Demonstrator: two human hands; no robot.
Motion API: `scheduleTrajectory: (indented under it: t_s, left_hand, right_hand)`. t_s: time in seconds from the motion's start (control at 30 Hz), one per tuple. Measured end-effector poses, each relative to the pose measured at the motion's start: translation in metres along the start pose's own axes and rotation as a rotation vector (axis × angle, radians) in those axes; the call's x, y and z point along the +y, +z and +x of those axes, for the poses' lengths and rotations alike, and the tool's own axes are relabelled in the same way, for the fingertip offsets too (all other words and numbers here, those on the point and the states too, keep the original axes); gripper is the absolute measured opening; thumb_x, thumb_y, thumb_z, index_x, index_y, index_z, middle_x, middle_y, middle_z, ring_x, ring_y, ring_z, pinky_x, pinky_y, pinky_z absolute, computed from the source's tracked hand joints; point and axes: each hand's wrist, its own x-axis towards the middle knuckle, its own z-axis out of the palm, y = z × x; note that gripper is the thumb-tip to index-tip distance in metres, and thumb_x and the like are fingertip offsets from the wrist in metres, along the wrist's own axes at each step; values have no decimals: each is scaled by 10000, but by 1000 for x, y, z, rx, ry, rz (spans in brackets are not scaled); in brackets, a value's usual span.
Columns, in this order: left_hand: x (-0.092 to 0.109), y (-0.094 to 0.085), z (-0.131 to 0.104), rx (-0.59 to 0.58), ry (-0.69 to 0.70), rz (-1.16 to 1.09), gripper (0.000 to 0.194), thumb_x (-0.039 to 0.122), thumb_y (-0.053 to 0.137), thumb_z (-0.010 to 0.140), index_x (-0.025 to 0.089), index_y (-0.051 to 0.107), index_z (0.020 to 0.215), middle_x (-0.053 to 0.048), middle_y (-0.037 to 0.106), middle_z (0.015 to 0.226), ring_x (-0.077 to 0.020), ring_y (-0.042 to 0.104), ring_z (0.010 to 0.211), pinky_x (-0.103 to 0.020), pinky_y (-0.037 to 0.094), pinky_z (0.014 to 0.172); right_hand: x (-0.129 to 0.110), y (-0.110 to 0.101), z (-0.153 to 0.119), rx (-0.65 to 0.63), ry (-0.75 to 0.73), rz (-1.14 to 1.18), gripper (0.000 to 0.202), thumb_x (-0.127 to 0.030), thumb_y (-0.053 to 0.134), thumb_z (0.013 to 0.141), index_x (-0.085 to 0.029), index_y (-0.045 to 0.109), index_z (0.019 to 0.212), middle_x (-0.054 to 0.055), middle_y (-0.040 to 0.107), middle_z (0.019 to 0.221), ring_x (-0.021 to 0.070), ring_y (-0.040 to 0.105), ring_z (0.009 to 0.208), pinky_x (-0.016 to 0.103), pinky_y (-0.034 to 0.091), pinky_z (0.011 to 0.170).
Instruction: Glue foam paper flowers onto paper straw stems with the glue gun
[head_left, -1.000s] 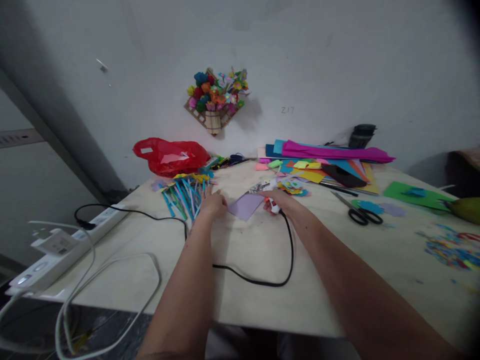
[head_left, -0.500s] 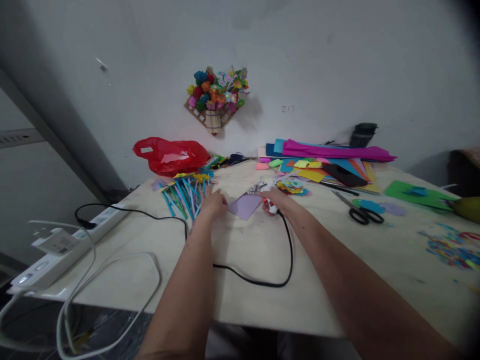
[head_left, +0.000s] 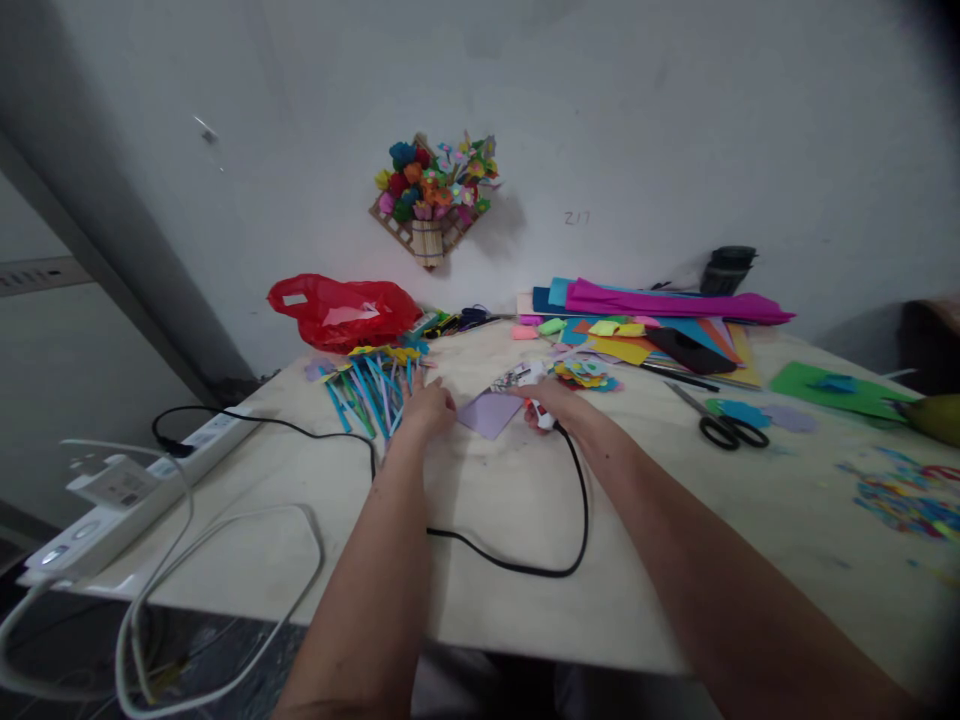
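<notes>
A lilac sheet of paper lies flat on the table between my hands. My left hand rests at its left side, fingers apart, beside a bundle of blue, green and lilac paper stems topped with yellow paper flowers. Wrapped in my right hand, at the sheet's right edge, is a white corded glue gun with an orange-red part; its nozzle is hard to make out. A grey-and-white patterned piece lies at the sheet's far edge. Close behind my right hand sits a pile of paper flowers.
A black cord loops across the table in front of my wrists to a power strip at left. Black-handled scissors and paper scraps lie right. Behind are a red plastic bag and stacked coloured sheets.
Almost everything stays in place. The view has shifted very slightly; both hands, the lilac sheet and the glue gun keep their positions.
</notes>
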Motion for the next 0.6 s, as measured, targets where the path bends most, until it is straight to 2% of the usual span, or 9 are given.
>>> scheduleTrajectory:
  t_s: [0.6]
  left_hand:
    - [-1,0,0,-5,-13,-32,150,240,561,636,252,667,741,-6,390,1327,-300,69,1294,-514,59,1007]
  right_hand:
    - [6,5,3,-41,-61,12,326,-440,630,663,-152,482,692,-16,482,368,124,447,316,221,346,295]
